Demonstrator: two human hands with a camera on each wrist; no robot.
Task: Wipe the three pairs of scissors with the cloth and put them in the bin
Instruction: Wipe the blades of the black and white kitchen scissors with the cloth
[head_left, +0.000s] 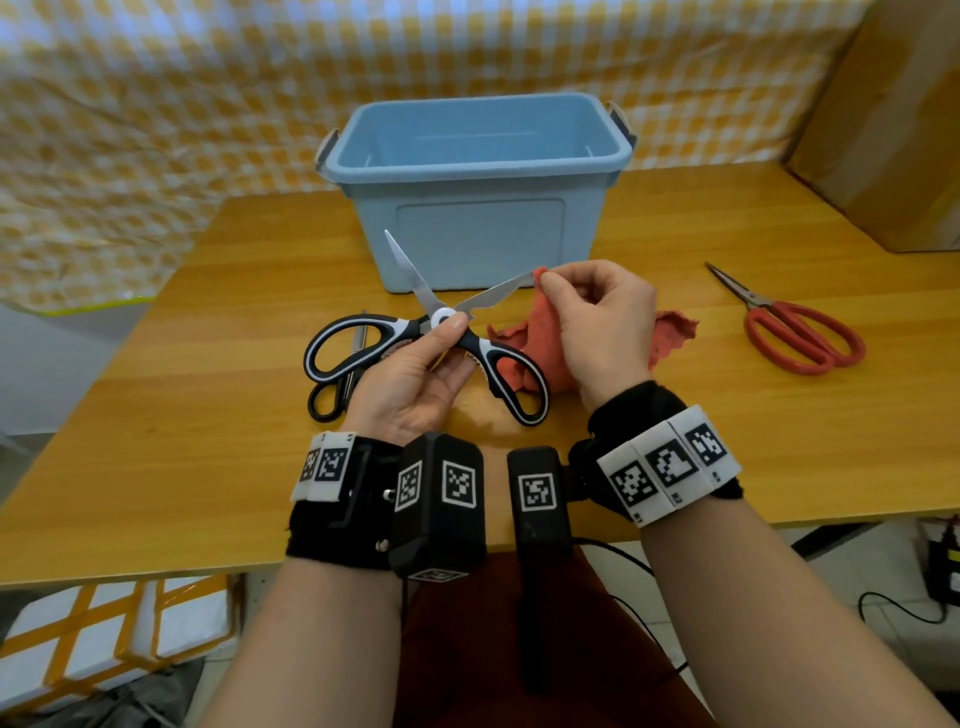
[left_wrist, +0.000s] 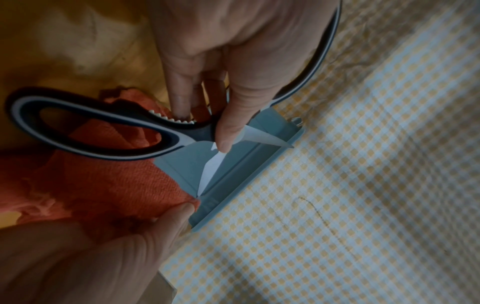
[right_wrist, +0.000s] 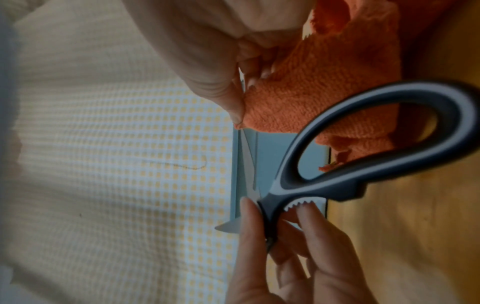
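Note:
My left hand (head_left: 415, 364) pinches the black-and-white kitchen scissors (head_left: 441, 317) at the pivot, thumb on top, holding them above the table with the blades spread wide. My right hand (head_left: 597, 317) pinches the orange-red cloth (head_left: 670, 332) around the tip of the right blade. The left wrist view shows the scissors (left_wrist: 103, 131) and the cloth (left_wrist: 103, 185); the right wrist view shows the handle loop (right_wrist: 376, 144) and the cloth (right_wrist: 311, 107). Red-handled scissors (head_left: 795, 332) lie shut at the right. Small black scissors (head_left: 337, 389) lie partly hidden under the left hand. The blue bin (head_left: 478, 187) stands behind, with nothing visible inside.
The wooden table (head_left: 208, 441) has bare room at the left and front. A cardboard box (head_left: 893, 119) stands at the back right. A yellow checked sheet (head_left: 156, 104) hangs behind the table. Cables run on the floor at the lower right.

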